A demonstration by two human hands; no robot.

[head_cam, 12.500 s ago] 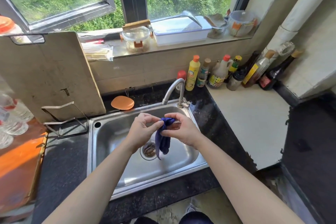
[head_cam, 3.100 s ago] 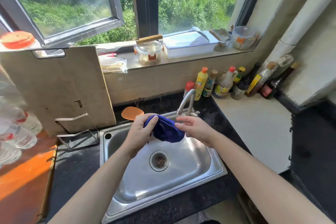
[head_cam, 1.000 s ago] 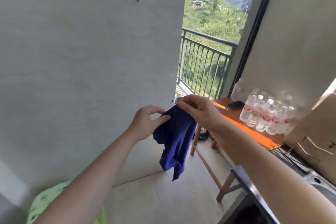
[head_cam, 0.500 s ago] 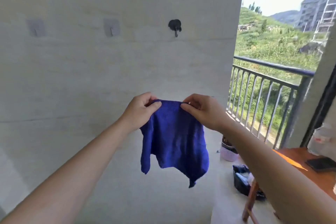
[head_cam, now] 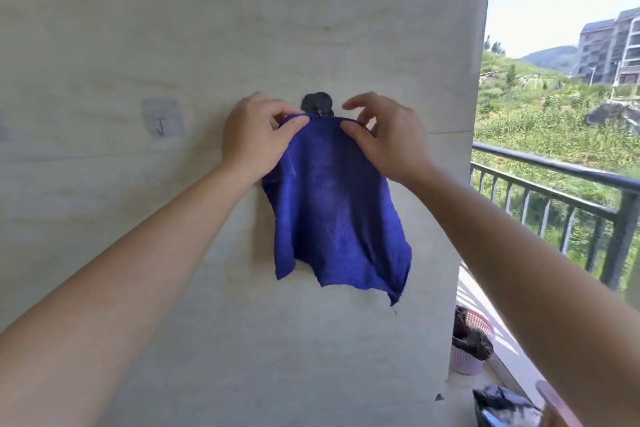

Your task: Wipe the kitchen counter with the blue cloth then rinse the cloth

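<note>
At the centre of the frame the blue cloth (head_cam: 332, 204) hangs flat against the pale wall (head_cam: 138, 28), its top edge pinched by the left hand (head_cam: 256, 139) and right hand (head_cam: 384, 142), each grip closed on it just below a dark hook (head_cam: 317, 103).

black hook (head_cam: 317, 103) and clear stick-on hook (head_cam: 162, 117) are stuck on the wall (head_cam: 311, 10), pink basket (head_cam: 465, 362) is set near the railing (head_cam: 554, 168)
</note>
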